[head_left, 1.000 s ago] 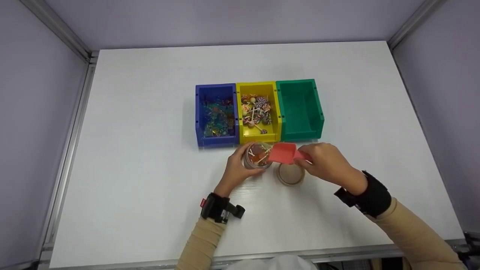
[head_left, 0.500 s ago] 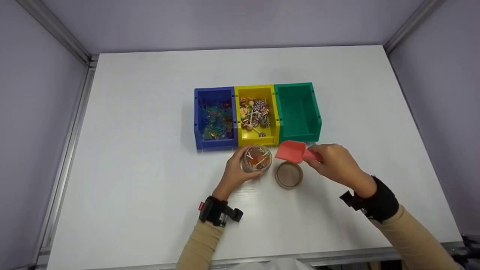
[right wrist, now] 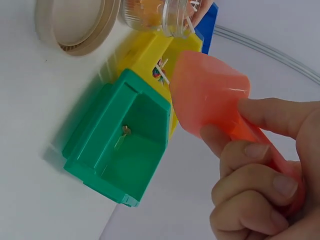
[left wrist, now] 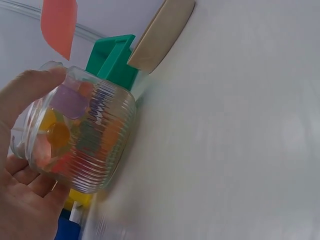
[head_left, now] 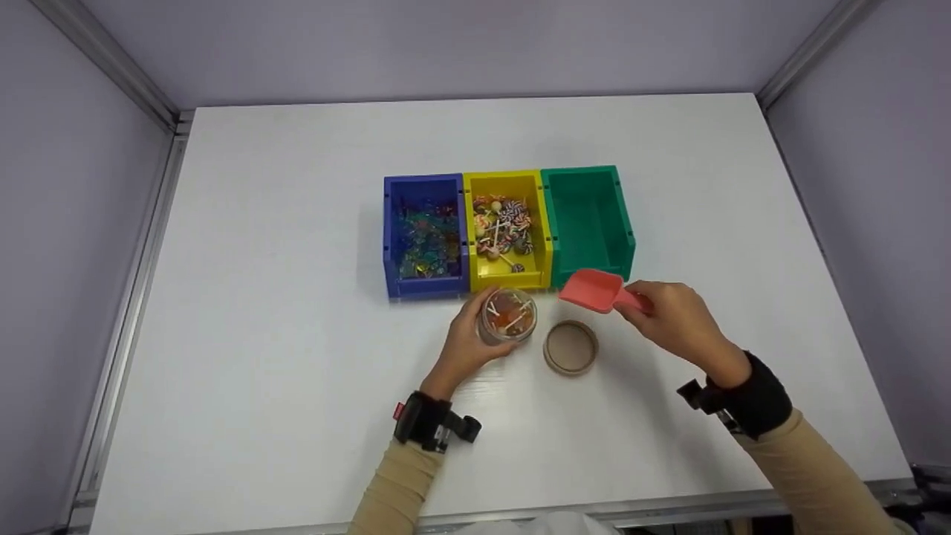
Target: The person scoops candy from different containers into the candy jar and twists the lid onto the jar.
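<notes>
My left hand [head_left: 466, 343] is wrapped around a ribbed clear glass jar [left wrist: 95, 150], which stands lidless in front of the yellow bin. Colourful pieces and several white sticks show inside the jar. In my right hand [head_left: 677, 319] is the handle of a pink-red scoop [head_left: 593, 290]. The scoop is held above the table, right of the jar and by the front of the green bin; nothing shows in its bowl in the head view. A round tan lid [head_left: 570, 348] lies on the table between jar and right hand.
Three joined bins stand behind the hands. The blue bin [head_left: 423, 288] holds translucent coloured pieces, and the yellow bin [head_left: 513, 279] holds small swirl lollipops. Inside the green bin [right wrist: 145, 160] a small brownish thing shows. Pale walls enclose the white table [head_left: 282, 371].
The scoop in my right hand has moved right, away from over the jar's edge, and now sits near the green bin. My left hand keeps its hold on the jar.
</notes>
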The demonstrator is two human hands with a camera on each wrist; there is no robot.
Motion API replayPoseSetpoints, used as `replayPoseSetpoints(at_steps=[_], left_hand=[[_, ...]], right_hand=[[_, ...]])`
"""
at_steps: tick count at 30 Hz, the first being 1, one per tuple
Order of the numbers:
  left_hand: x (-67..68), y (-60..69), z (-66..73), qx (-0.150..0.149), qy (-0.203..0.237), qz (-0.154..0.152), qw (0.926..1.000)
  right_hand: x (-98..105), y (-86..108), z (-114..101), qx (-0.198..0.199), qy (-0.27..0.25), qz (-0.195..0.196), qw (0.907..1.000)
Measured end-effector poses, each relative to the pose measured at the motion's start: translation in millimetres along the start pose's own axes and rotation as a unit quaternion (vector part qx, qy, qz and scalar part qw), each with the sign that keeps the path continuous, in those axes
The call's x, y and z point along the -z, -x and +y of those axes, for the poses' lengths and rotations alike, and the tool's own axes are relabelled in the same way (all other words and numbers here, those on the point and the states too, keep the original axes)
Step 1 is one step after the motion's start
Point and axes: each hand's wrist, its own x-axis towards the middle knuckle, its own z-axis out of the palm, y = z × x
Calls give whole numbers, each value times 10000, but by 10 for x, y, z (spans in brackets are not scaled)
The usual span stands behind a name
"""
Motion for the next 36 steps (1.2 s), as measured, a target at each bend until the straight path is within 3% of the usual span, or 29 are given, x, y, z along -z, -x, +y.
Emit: replayPoseSetpoints(at_steps=[8, 13, 22, 27, 36], left_hand=[[46, 33, 32, -162, -131, 73, 9998], [99, 70, 29, -238, 47, 240, 9994], [223, 112, -33, -642, 517, 1347, 9875], [208, 97, -3, -355, 507, 1008, 9930], [8, 110, 40, -10, 281, 266, 9993]], right_hand=[[-119, -222, 218, -187, -13, 523, 9985], [-230, -356, 305, -372, -71, 735, 9966], [-321, -649, 406, -600, -36, 897, 9942], [-301, -890, 396, -741, 274, 687, 9945], [-296, -1314, 385, -1067, 700, 176, 9917]])
